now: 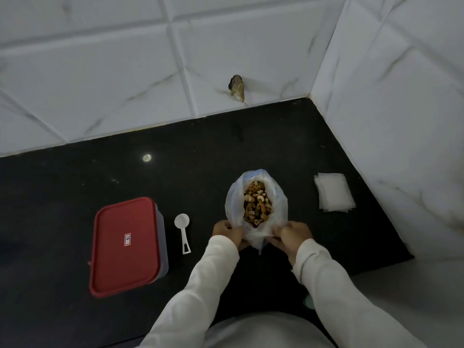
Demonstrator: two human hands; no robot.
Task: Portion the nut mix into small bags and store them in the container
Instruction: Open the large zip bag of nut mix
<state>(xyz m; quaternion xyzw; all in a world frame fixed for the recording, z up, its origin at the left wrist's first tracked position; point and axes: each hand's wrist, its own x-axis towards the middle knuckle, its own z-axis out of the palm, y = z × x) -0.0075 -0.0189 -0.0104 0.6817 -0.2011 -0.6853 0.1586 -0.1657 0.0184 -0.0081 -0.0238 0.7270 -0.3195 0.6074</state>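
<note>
Both hands were on it! The left hand and right hand each had their fingers curled, pinching the near rim of the translucent white plastic bag, one on each side, its mouth wide open. Inside sat the nut mix, pale cashews among darker pieces. The bag stood near the front edge of the black stone countertop, right of centre. To its left lay a white plastic measuring spoon, then a rectangular clear container with a red lid. The lid's small sticker read something like 19. A stack of small clear bags lay by the right edge.
</note>
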